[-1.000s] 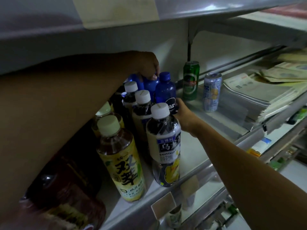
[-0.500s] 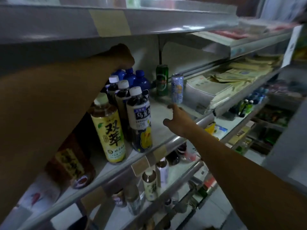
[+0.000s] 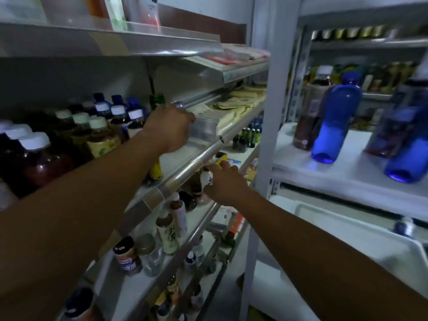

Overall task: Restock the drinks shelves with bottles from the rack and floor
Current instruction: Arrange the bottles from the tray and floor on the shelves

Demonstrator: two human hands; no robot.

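Bottles [image 3: 102, 126] with white caps stand in rows on the drinks shelf [image 3: 192, 162], to the left of my left hand [image 3: 170, 129]. That hand is stretched over the shelf near a green can [image 3: 157, 100] at the back; its fingers are hidden, so I cannot tell whether it grips anything. My right hand [image 3: 228, 184] is 1 shelf lower, fingers curled round a white-labelled bottle [image 3: 206, 178]. On the white rack [image 3: 347, 172] to the right, 2 blue bottles [image 3: 333, 126] stand apart
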